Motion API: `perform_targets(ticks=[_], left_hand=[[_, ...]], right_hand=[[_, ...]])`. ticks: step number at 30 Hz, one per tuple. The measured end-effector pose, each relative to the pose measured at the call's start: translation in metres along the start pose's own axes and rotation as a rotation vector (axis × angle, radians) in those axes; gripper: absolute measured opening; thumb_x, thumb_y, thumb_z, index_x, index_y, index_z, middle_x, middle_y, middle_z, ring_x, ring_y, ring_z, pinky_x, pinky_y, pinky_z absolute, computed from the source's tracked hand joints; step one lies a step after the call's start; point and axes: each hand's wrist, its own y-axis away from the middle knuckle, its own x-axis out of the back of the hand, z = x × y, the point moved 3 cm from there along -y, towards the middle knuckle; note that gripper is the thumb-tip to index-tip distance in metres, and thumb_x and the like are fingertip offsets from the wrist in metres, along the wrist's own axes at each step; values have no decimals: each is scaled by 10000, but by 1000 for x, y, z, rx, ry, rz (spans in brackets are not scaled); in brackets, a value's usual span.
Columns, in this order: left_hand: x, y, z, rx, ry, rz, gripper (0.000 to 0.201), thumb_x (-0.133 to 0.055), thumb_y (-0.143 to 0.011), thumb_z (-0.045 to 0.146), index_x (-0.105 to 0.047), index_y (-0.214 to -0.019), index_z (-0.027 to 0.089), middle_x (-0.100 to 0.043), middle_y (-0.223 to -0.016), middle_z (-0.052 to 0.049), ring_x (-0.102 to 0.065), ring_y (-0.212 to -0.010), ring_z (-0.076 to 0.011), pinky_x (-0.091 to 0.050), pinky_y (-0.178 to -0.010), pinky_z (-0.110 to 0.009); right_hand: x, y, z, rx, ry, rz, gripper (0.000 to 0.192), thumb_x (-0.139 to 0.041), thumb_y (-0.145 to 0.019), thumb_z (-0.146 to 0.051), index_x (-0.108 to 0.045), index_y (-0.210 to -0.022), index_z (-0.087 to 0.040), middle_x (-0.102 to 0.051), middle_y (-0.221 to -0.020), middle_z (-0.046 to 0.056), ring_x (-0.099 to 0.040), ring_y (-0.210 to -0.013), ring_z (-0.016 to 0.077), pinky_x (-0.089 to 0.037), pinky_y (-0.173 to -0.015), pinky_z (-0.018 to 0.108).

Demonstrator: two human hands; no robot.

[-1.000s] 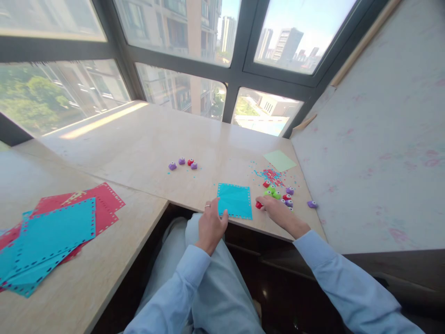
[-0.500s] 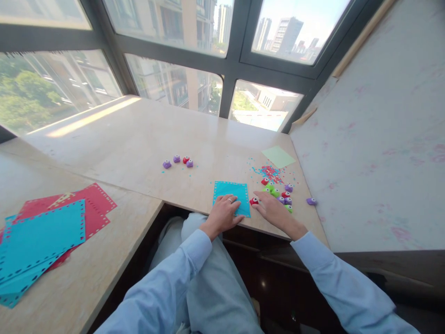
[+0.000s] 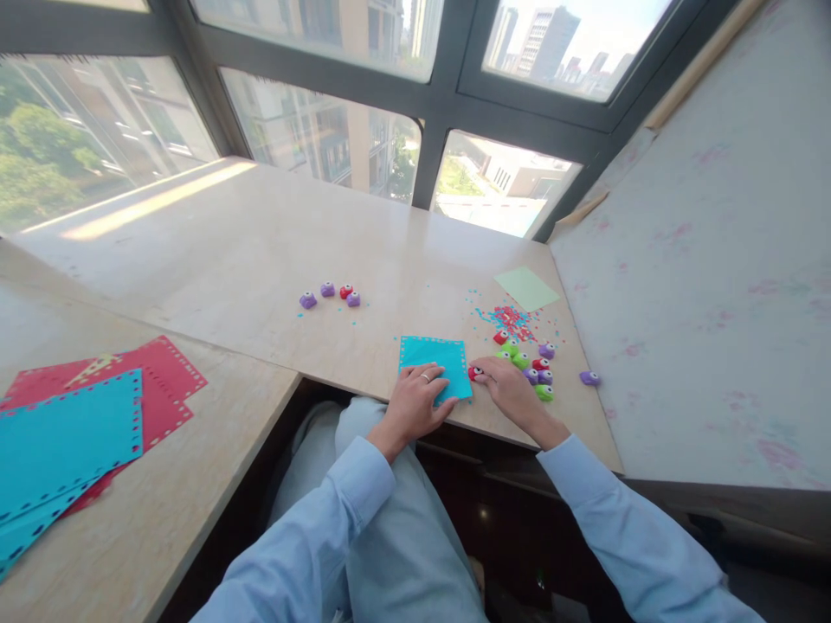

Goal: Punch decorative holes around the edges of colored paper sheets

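A small blue sheet of paper (image 3: 434,350) lies near the table's front edge, with punched holes along its top, left and right borders. My left hand (image 3: 415,400) rests on its lower part, fingers lying flat and a ring on one of them. At the sheet's right edge sits a small red paper punch (image 3: 476,373). My right hand (image 3: 512,391) has thumb and fingers closed on this punch and hides part of it. Just beyond that hand stand several green punches (image 3: 520,360), purple punches (image 3: 545,350) and other red punches (image 3: 501,337).
Red and blue paper bits (image 3: 512,322) are heaped beside a pale green sheet (image 3: 527,289). Three purple punches and a red one (image 3: 346,292) stand farther left. Punched blue sheets (image 3: 71,433) and red sheets (image 3: 170,372) overlap at far left. A papered wall (image 3: 701,303) bounds the right.
My right fingers have curled down more closely onto the red punch at the sheet's right edge. My left hand stays on the blue sheet. The camera view has shifted slightly.
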Motion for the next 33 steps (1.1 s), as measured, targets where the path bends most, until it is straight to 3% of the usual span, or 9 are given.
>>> perform_targets(ticks=[7,13,17,21,25,29,33], left_hand=[[3,0,0,19,69,50,224,-600,-907,377,-712,-1028,225,-689,-1133,-73,-598,-1102,-235,-411,-958,-417],[3,0,4,-39,38,15,216,-511,-957,316,-721,-950,262,-698,-1076,-38,-598,-1052,-187,-373,-975,-410],[2,2,11,-57,-22,-29,217,-520,-945,373,-691,-999,250,-685,-1077,-52,-583,-1056,-216,-312,-1045,-474],[0,6,16,-73,-73,-63,411,-566,-896,530,-615,-1184,241,-617,-1255,-93,-517,-1170,-275,-304,-1054,-502],[1,11,17,-109,-104,-105,478,-608,-854,580,-606,-1179,229,-610,-1258,-104,-508,-1164,-294,-334,-1007,-498],[3,17,18,-123,-144,-134,322,-671,-864,392,-622,-1137,229,-619,-1238,-87,-522,-1129,-276,-365,-967,-468],[4,21,18,-137,-118,-130,167,-602,-913,264,-660,-1070,251,-645,-1190,-56,-548,-1077,-242,-400,-912,-434]], right_hand=[[-5,6,10,9,-118,47,287,-470,-906,-177,-699,-1079,-187,-701,-1126,100,-624,-1079,240,-473,-986,424],[-6,9,12,-6,-148,57,289,-472,-919,-209,-702,-1094,-216,-702,-1133,87,-618,-1089,242,-463,-1000,440],[-5,11,10,-5,-148,61,284,-470,-925,-217,-702,-1089,-215,-700,-1133,89,-620,-1082,239,-469,-993,433],[-5,12,8,-7,-146,64,278,-466,-931,-220,-698,-1084,-203,-696,-1135,91,-617,-1081,236,-474,-986,421],[-7,12,8,-10,-144,78,281,-461,-938,-239,-693,-1092,-205,-692,-1137,95,-614,-1082,241,-475,-983,432],[-8,12,7,-14,-131,108,282,-457,-944,-247,-687,-1104,-215,-687,-1137,95,-605,-1092,246,-467,-992,439],[-11,11,5,-26,-144,138,272,-463,-949,-259,-679,-1110,-215,-684,-1142,94,-602,-1083,243,-464,-991,435]])
